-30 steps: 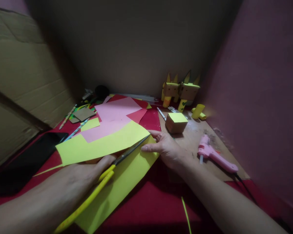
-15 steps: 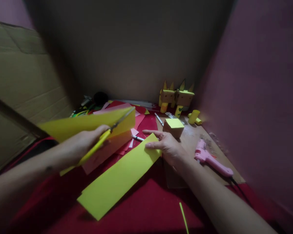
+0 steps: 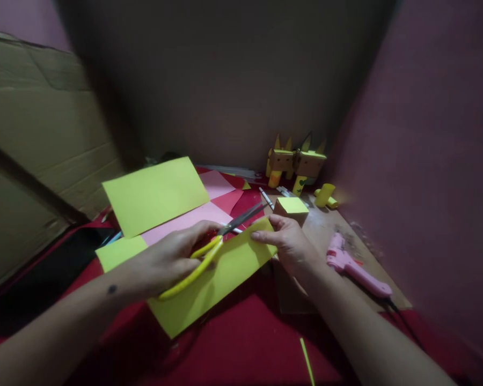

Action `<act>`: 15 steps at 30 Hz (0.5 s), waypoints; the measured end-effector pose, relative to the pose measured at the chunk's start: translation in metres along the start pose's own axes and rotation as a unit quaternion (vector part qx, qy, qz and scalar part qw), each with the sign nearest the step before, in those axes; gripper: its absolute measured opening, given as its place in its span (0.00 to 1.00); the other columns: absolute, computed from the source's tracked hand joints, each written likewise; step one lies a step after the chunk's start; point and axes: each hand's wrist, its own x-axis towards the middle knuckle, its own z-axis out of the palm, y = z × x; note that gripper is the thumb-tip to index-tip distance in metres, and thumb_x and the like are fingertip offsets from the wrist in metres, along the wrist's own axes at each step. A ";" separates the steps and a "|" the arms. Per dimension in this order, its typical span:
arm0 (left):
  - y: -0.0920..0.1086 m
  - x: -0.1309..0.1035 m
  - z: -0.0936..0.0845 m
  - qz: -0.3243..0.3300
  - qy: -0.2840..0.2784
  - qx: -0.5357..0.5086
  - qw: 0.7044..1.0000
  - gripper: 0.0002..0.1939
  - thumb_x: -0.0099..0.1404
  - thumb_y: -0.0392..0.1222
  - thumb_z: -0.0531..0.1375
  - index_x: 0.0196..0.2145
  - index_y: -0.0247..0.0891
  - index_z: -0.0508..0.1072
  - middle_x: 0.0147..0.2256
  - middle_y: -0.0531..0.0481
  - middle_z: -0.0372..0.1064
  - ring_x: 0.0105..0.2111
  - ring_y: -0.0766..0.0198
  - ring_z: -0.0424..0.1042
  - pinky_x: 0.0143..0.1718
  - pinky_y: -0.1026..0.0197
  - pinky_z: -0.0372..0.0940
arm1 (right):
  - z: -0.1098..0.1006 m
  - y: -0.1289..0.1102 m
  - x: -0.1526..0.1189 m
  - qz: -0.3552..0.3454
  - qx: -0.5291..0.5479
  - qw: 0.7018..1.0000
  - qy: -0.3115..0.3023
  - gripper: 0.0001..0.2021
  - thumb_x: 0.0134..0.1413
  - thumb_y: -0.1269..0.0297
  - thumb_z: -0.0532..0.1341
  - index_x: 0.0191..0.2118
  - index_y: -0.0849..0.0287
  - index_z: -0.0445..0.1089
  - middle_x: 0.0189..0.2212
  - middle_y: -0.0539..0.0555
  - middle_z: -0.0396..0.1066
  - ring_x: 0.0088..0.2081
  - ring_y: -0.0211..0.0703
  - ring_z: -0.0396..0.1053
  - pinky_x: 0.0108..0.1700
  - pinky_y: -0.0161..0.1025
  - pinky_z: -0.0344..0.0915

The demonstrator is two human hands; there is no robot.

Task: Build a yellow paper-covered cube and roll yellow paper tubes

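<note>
Left hand (image 3: 176, 256) seemingly round scissors (image 3: 225, 229) — right hand (image 3: 294, 249) clamped on strip's (image 3: 234, 274) edge, tabletop (image 3: 243, 343) below

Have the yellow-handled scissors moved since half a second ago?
Yes: judged against the pink glue gun, the scissors have shifted rightward, closer to it, and slightly lower in view.

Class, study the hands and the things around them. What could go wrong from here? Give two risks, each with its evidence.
1. The scissors in the left hand point toward the right hand, which pinches the yellow paper; their tips look close to it, so a slip might nick it.
2. The glue gun lies beside the right forearm, which might knock it.
</note>
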 end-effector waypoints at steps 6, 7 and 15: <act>0.002 0.016 0.007 -0.037 0.102 -0.127 0.986 0.27 0.52 0.43 0.68 0.49 0.42 0.67 0.33 0.55 0.69 0.30 0.65 0.69 0.31 0.63 0.65 | -0.007 -0.008 -0.003 -0.019 0.118 0.993 0.002 0.19 0.31 0.66 0.77 0.35 0.59 0.78 0.27 0.50 0.79 0.27 0.38 0.74 0.33 0.34 0.70; 0.002 0.017 0.005 -0.046 0.127 -0.126 0.983 0.29 0.50 0.44 0.68 0.50 0.42 0.67 0.30 0.57 0.67 0.27 0.67 0.66 0.29 0.63 0.64 | -0.008 -0.008 -0.004 -0.018 0.155 0.988 0.002 0.19 0.32 0.66 0.77 0.36 0.58 0.78 0.29 0.50 0.80 0.29 0.38 0.75 0.35 0.34 0.71; 0.021 0.013 0.013 -0.088 0.175 -0.150 0.969 0.27 0.46 0.48 0.70 0.42 0.41 0.67 0.29 0.55 0.67 0.26 0.65 0.68 0.23 0.64 0.61 | 0.024 0.018 -0.021 0.010 0.196 0.980 -0.035 0.24 0.41 0.67 0.73 0.48 0.54 0.73 0.39 0.52 0.80 0.44 0.50 0.77 0.49 0.47 0.72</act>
